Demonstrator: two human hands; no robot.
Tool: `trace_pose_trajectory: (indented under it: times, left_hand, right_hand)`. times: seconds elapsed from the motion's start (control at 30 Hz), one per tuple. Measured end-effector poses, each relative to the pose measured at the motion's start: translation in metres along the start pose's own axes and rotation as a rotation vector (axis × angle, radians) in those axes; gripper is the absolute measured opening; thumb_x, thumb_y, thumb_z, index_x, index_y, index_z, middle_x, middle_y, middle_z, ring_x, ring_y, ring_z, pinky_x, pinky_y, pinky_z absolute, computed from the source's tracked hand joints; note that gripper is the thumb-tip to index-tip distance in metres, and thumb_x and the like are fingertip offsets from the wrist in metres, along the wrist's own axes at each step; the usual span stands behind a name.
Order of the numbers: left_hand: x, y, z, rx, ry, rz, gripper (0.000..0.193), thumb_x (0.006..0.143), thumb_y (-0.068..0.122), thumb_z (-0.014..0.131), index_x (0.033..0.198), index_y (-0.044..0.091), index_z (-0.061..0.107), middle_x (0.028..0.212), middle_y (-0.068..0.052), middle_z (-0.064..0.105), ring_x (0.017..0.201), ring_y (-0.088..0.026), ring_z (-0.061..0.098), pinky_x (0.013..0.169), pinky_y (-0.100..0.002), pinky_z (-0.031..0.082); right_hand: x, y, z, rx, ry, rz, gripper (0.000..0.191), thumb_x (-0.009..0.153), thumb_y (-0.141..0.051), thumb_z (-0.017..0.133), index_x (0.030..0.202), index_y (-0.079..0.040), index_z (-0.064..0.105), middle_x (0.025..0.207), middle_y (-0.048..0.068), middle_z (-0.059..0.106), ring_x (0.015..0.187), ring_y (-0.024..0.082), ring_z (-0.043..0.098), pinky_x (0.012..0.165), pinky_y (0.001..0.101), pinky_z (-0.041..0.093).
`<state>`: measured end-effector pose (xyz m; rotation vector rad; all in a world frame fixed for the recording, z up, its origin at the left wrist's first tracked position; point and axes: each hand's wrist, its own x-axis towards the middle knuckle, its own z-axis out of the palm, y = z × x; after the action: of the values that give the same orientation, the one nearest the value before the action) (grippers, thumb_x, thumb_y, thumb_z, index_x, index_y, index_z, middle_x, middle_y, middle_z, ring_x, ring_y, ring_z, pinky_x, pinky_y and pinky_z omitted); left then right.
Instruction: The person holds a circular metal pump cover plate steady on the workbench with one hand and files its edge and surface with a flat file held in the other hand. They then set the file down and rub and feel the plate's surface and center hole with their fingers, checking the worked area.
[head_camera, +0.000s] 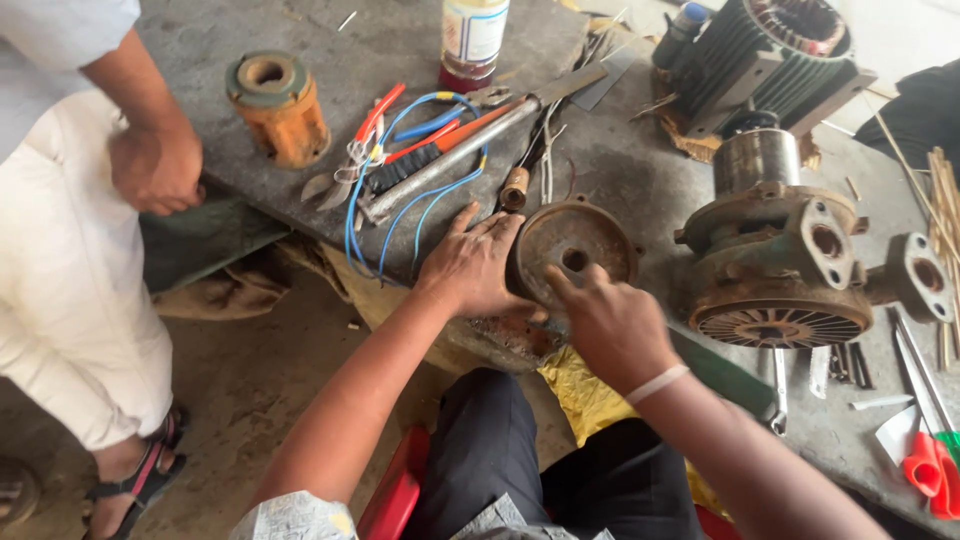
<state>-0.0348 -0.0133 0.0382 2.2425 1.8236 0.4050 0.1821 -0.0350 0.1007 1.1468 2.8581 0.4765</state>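
Note:
A round rusty metal end cover with a centre hole stands tilted at the edge of the grey workbench. My left hand grips its left rim, fingers spread over the edge. My right hand, with a white band at the wrist, rests on the cover's lower front, index finger pointing toward the centre hole.
A rusty pump body sits right of the cover, a finned motor stator behind it. Blue wires, pliers and a long metal rod lie left, an orange cylinder beyond, a bottle at the back. Another person stands left.

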Motion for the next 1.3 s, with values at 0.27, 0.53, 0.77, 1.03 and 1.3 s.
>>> trace_pose_trajectory:
  times: [0.27,0.53,0.77,1.03,1.3]
  left_hand:
    - [0.002,0.000,0.005,0.020,0.007,0.034,0.148,0.054,0.096,0.069,0.153,-0.004,0.022,0.153,-0.024,0.043,0.147,-0.029,0.037,0.126,-0.047,0.007]
    - [0.003,0.001,0.007,0.022,0.019,0.057,0.143,0.055,0.093,0.070,0.151,-0.003,0.026,0.151,-0.024,0.046,0.147,-0.030,0.037,0.125,-0.049,0.009]
    - [0.002,0.002,0.004,-0.009,0.066,0.074,0.140,0.052,0.093,0.072,0.147,-0.002,0.031,0.150,-0.023,0.048,0.146,-0.031,0.038,0.124,-0.049,0.011]
    - [0.003,0.001,0.006,-0.007,0.060,0.086,0.144,0.053,0.095,0.069,0.151,-0.003,0.028,0.151,-0.023,0.047,0.147,-0.031,0.037,0.125,-0.048,0.011]
    - [0.004,0.002,0.005,0.002,0.050,0.079,0.146,0.052,0.095,0.069,0.151,-0.004,0.028,0.151,-0.023,0.046,0.147,-0.030,0.037,0.125,-0.048,0.010]
  right_hand:
    - [-0.001,0.004,0.004,0.039,-0.024,0.015,0.063,0.085,-0.011,0.061,0.146,-0.025,0.055,0.098,0.014,0.066,0.064,0.026,0.071,0.051,0.0376,0.055]
    - [0.008,0.003,0.004,0.008,-0.040,0.079,0.060,0.089,-0.013,0.061,0.147,-0.027,0.053,0.096,0.013,0.066,0.068,0.026,0.072,0.055,0.0400,0.056]
    - [-0.026,0.030,0.005,0.085,-0.300,0.070,0.062,0.094,-0.030,0.060,0.154,-0.039,0.046,0.104,0.010,0.064,0.069,0.027,0.072,0.058,0.0410,0.058]
    - [-0.033,0.053,0.017,0.408,-0.030,0.068,0.045,0.098,-0.017,0.056,0.141,-0.029,0.059,0.110,0.006,0.077,0.094,0.030,0.075,0.075,0.0446,0.059]
    - [-0.020,0.055,0.015,0.471,-0.191,0.275,0.039,0.096,-0.033,0.060,0.134,-0.030,0.066,0.105,0.008,0.076,0.094,0.031,0.073,0.082,0.0464,0.057]
